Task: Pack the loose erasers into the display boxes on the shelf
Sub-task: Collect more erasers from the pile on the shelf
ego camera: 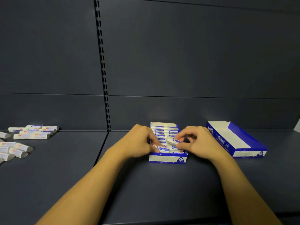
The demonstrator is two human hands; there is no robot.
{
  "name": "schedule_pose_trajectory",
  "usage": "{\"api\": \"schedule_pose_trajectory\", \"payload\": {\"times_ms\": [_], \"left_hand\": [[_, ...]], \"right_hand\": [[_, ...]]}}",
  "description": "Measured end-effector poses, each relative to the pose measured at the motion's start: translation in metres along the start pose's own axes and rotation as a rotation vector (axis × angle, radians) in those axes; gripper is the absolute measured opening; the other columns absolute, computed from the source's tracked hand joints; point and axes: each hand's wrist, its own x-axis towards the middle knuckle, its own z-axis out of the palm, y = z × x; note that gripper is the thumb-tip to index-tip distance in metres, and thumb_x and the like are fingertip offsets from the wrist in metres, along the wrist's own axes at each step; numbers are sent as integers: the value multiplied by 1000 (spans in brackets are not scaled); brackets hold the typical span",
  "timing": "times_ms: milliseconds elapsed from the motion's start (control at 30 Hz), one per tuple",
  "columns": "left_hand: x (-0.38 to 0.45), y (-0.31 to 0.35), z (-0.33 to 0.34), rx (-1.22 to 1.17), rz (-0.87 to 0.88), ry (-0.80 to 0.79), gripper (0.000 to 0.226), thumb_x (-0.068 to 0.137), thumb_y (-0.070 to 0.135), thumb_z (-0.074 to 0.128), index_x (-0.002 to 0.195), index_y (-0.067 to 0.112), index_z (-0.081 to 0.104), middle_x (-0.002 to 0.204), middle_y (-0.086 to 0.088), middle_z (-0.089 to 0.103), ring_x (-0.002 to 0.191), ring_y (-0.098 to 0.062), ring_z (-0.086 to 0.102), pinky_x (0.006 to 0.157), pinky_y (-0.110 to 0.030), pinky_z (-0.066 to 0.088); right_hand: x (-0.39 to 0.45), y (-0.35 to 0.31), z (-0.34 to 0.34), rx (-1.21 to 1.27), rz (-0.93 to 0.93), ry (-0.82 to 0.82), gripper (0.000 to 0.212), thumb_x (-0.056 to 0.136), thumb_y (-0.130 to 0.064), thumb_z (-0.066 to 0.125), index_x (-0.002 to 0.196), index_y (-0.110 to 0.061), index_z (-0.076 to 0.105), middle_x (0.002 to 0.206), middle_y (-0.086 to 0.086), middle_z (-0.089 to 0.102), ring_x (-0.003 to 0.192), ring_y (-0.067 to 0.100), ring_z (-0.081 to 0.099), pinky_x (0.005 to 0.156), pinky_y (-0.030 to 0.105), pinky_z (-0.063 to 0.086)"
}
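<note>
While left hand (pixel 139 140) steadies, right hand (pixel 194 142) pinches eraser (pixel 172 141).

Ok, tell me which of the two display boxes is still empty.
The right-hand box, standing apart at an angle: its white inside is bare. The other box, between both hands, is nearly full of rowed erasers.

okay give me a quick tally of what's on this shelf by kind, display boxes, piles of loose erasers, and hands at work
Display boxes: 2, the nearly full box and the empty box
Piles of loose erasers: 2, a far pile and a near pile
Hands: 2, the left hand and the right hand, which holds an eraser
Total: 6
</note>
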Motion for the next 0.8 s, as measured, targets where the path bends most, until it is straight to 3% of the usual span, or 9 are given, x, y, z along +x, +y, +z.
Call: {"api": "schedule_pose_trajectory", "payload": {"times_ms": [67,133,233,533,800], "left_hand": [[1,0,1,-24,-16,2,22,85,24,81,107,24,80,107,13,65,92,-2,60,66,-9,46],[1,0,1,-54,-47,1,19,85,22,81,104,23,80,107,12,66,96,-5,63,67,-9,49],[3,0,0,-100,-95,-33,18,86,20,80,105,20,80,112,8,70,102,-8,64,70,-12,54],[7,1,4,-130,-139,-28,12,86,15,80,97,15,82,109,3,74,101,-9,66,86,-24,58],[5,-2,3,-177,-161,-40,13,87,15,79,100,16,81,111,4,73,103,-8,66,78,-17,56]], "right_hand": [[0,0,-1,1,10,-20,22,80,-29,83,100,-30,74,97,-16,69,89,7,67,62,24,57],[0,0,-1,-3,16,-38,23,80,-29,83,101,-29,74,97,-16,69,82,-2,64,55,17,49],[1,1,-2,16,27,-47,21,80,-27,84,99,-29,76,92,-15,70,77,2,62,55,15,44],[0,1,-6,82,65,-183,19,79,-20,83,95,-29,77,96,-13,69,102,6,63,63,15,50],[0,2,-9,107,68,-211,17,78,-20,84,88,-32,78,103,-14,69,109,8,62,80,34,61]]}}
